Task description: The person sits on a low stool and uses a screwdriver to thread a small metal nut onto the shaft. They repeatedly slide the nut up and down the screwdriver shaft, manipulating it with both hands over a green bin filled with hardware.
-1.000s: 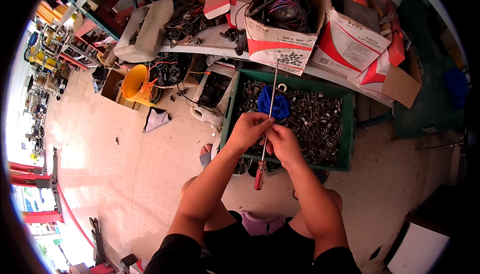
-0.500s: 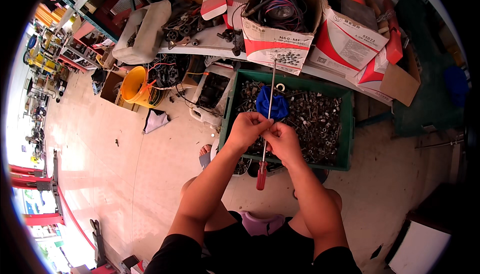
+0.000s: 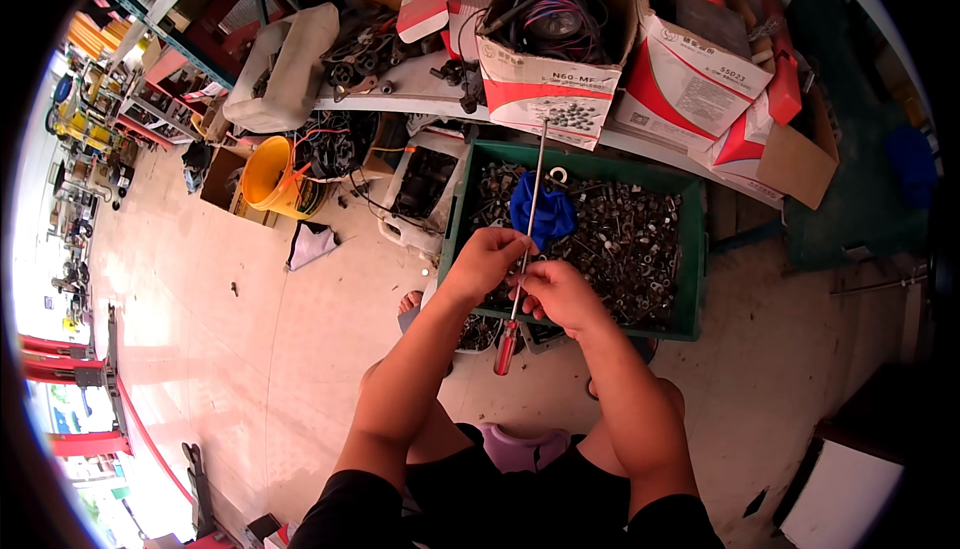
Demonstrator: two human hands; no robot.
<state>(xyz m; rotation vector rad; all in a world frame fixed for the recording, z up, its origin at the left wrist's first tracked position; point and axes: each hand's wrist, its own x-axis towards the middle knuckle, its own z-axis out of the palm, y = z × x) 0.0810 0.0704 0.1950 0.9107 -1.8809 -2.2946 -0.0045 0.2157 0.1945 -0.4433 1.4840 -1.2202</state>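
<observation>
A long screwdriver [image 3: 507, 349] with a clear red handle hangs between my hands, handle toward me and thin metal shaft pointing away. My left hand [image 3: 486, 265] is closed, its thumb and fingers pinching the shaft near the middle. Just below it, my right hand [image 3: 562, 295] has its fingertips closed on the shaft too; whether they hold some small piece as well, I cannot make out. Beneath the shaft stands a green crate [image 3: 698, 259] filled with loose nuts, bolts and washers [image 3: 625, 239]. On those lies a crumpled blue cloth or glove [image 3: 553, 219], partly crossed by the shaft.
Behind the crate, a bench [image 3: 405, 99] carries an open carton [image 3: 540, 74] of cables, more red-and-white boxes [image 3: 690, 79] and metal parts. To the left stand a cut plastic jug [image 3: 430, 184] and a yellow bucket [image 3: 266, 174]. Another person's foot [image 3: 410, 301] shows beside the crate.
The screwdriver's handle has swung left, so the shaft leans more. My right hand has shifted slightly left and toward me, and my left hand has moved a little left.
</observation>
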